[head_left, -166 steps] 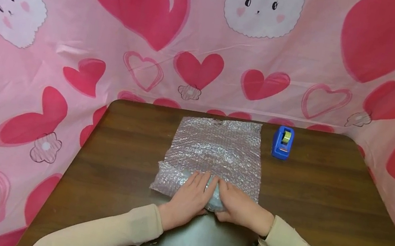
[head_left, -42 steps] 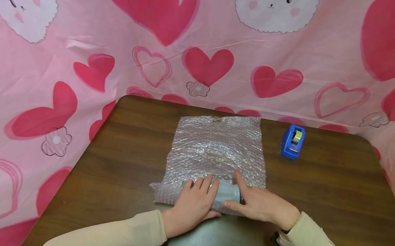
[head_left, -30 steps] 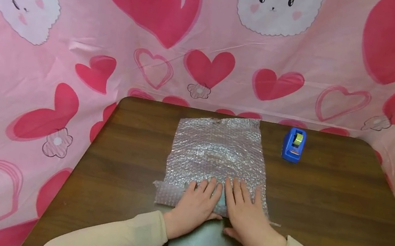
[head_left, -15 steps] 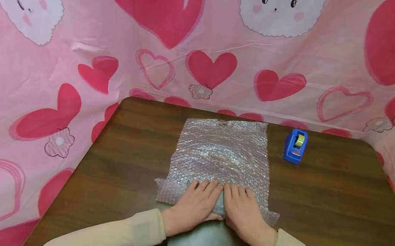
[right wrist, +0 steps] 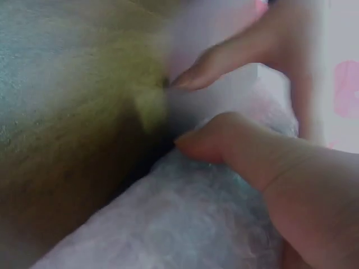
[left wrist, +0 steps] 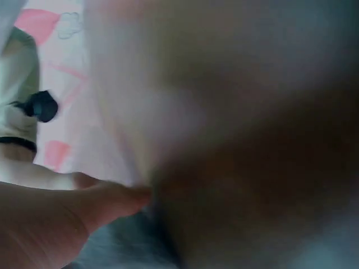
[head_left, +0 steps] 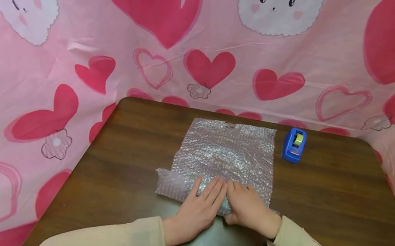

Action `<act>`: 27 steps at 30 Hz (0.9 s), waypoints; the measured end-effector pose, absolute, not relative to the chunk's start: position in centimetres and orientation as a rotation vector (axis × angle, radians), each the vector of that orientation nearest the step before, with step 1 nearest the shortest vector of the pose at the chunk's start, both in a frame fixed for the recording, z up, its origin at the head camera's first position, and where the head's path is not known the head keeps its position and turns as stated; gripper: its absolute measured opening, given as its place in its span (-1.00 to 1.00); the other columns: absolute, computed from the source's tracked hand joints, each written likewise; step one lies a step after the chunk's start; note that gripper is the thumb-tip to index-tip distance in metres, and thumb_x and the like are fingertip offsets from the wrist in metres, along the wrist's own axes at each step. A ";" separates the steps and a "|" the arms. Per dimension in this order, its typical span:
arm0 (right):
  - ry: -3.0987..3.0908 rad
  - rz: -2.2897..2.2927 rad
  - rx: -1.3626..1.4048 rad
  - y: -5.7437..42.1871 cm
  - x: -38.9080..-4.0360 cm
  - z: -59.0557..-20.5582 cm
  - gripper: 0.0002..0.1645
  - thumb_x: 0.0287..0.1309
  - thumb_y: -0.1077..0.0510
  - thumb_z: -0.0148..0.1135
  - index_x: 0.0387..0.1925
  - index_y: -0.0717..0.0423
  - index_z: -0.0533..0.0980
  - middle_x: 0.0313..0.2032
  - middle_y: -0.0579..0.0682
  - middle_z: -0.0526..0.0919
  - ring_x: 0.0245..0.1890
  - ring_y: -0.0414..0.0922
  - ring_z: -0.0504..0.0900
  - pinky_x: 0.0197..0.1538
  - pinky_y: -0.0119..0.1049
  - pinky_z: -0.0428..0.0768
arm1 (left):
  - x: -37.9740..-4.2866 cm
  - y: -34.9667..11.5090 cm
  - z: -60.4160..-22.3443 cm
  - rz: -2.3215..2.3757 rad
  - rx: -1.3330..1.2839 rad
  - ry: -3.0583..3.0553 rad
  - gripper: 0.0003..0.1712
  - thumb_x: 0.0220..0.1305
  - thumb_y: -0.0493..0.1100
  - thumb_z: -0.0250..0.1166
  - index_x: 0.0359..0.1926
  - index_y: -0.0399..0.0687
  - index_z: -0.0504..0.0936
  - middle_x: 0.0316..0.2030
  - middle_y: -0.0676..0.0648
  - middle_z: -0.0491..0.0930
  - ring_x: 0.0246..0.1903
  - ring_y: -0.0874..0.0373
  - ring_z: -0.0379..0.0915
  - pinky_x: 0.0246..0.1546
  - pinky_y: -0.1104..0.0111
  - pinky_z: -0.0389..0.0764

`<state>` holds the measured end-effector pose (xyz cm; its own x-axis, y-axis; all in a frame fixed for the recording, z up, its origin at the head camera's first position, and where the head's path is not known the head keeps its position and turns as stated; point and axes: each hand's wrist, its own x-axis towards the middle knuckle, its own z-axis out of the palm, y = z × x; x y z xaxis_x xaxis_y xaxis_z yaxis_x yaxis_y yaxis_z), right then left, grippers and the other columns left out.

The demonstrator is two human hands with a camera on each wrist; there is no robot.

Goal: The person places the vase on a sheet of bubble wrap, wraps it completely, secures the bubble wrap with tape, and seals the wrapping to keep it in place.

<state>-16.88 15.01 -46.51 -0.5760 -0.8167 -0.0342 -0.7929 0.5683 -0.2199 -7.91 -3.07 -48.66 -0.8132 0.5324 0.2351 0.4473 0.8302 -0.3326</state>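
Note:
A sheet of bubble wrap [head_left: 228, 150] lies on the table, its near end rolled around a pale blue, rounded object [head_left: 225, 207] that shows between the hands. My left hand [head_left: 196, 212] rests on top of the roll, fingers fairly straight and pointing away from me. Beside it, my right hand [head_left: 251, 210] grips the roll, fingers bent over the top and thumb on the near side. In the right wrist view, the right thumb [right wrist: 224, 140] presses the bubble wrap roll [right wrist: 185, 218]. The left wrist view is mostly blurred.
A blue tape dispenser [head_left: 294, 145] with yellowish tape stands to the right of the sheet's far end. The dark wooden table [head_left: 122, 149] backs onto a pink curtain [head_left: 212, 34] printed with hearts. Loose wrap [head_left: 171, 184] sticks out left of the roll.
The right hand gripped the blue object's right end, laid flat on the roll, then curled round it. The left fingers have straightened. The sheet has shifted slightly right, and the roll has turned.

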 end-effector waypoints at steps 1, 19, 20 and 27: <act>2.648 -0.272 -1.361 15.0 -17.0 -46.4 -0.21 -0.25 0.00 0.65 -0.02 0.28 0.48 -0.16 0.13 0.63 -0.13 0.09 0.67 -0.15 0.13 0.59 | -8.2 -3.2 -49.0 0.401 -0.746 -2.694 -0.18 0.50 0.07 0.17 0.58 -0.26 0.20 0.54 -0.24 0.25 0.54 -0.05 0.14 0.46 -0.16 0.23; 2.796 -0.131 -1.264 14.2 -17.1 -45.0 0.06 -0.23 -0.19 0.72 0.16 0.39 0.45 0.03 0.27 0.63 0.04 0.23 0.62 0.12 0.33 0.53 | -11.9 -3.3 -50.0 0.289 -0.694 -2.588 -0.30 0.06 0.04 0.39 0.19 -0.21 0.49 -0.01 -0.13 0.55 -0.03 0.01 0.51 0.17 0.15 0.54; 2.887 -0.060 -1.271 14.1 -16.4 -45.0 0.17 -0.28 -0.23 0.74 0.21 0.43 0.43 0.08 0.32 0.60 0.07 0.26 0.61 0.11 0.32 0.55 | -12.1 -3.5 -50.0 0.265 -0.695 -2.608 -0.20 -0.05 0.08 0.45 0.18 -0.21 0.48 -0.02 -0.12 0.54 -0.04 0.02 0.50 0.16 0.15 0.53; 3.252 0.307 -1.369 13.4 -13.5 -47.6 0.25 -0.39 -0.20 0.75 0.25 0.47 0.44 0.15 0.38 0.59 0.18 0.25 0.60 0.21 0.27 0.53 | -13.0 -4.2 -49.7 0.120 -0.748 -2.707 0.04 -0.27 0.25 0.60 0.20 -0.21 0.46 -0.03 -0.11 0.51 -0.05 0.02 0.48 0.12 0.14 0.50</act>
<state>-13.47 13.38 -47.60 -0.6340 -0.7157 0.2930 -0.6481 0.6984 0.3035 -13.03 -4.22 -49.70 -0.8080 0.5125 0.2905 0.4847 0.8587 -0.1667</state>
